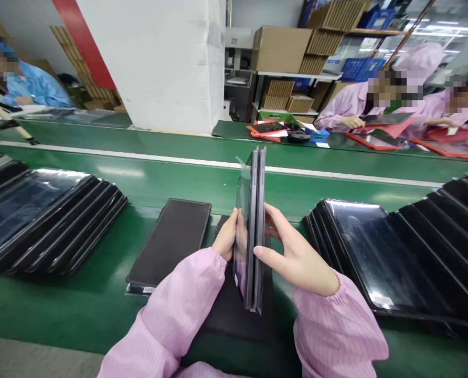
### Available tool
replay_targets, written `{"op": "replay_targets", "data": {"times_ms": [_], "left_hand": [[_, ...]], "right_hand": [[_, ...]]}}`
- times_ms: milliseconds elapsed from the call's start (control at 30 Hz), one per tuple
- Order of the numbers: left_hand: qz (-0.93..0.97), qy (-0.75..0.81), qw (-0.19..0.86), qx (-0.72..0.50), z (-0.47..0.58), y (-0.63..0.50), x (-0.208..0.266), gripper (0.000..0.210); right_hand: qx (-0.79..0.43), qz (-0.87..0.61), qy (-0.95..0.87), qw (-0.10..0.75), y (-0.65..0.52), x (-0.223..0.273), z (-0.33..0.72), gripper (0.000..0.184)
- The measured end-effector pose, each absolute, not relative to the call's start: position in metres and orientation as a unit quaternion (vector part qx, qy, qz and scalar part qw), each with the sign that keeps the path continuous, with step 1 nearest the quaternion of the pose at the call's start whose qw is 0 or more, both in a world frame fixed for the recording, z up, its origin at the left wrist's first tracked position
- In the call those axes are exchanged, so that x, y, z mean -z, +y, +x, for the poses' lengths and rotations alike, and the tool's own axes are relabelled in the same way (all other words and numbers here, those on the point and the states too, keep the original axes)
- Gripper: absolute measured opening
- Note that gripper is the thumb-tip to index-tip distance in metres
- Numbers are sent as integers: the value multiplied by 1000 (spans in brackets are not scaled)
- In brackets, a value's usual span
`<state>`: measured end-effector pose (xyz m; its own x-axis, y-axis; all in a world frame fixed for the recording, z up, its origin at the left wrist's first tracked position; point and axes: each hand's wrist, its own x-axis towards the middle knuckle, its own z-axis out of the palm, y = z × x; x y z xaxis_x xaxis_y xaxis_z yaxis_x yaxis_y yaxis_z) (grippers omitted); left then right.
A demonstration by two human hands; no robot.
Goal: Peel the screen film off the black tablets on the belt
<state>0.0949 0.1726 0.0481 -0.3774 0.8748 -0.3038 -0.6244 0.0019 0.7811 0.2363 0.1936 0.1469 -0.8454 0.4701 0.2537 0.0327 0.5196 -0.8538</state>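
Note:
Two thin dark tablets stand on edge, face to face, between my hands over a black mat. My left hand presses flat against the glossy screen of the left tablet, where a clear film peels out near the top. The fingers of my right hand wrap the back of the right tablet, with the thumb on the near edge. To the left of the mat lies another dark flat tablet-like piece with a white label at its near end.
Fanned stacks of tablets lie on the green bench at left and right. Across the conveyor, co-workers in pink and blue handle items. Behind stands a white pillar.

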Motion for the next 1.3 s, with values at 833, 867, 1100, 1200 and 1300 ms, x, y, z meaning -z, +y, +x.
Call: {"op": "replay_targets", "data": {"times_ms": [833, 867, 1100, 1200, 1300], "left_hand": [[131, 466, 563, -670, 95, 169, -54, 44], [134, 468, 561, -669, 95, 169, -55, 45], [127, 475, 550, -675, 98, 169, -59, 46], [119, 481, 548, -674, 98, 169, -58, 46], [125, 475, 549, -676, 98, 168, -58, 46]], "right_hand": [[-503, -143, -827, 205, 197, -149, 240, 76], [-499, -149, -828, 206, 197, -149, 240, 77], [-492, -180, -825, 212, 193, -150, 238, 79], [-492, -187, -824, 211, 192, -151, 237, 78], [-489, -189, -825, 212, 192, -151, 236, 77]]}}
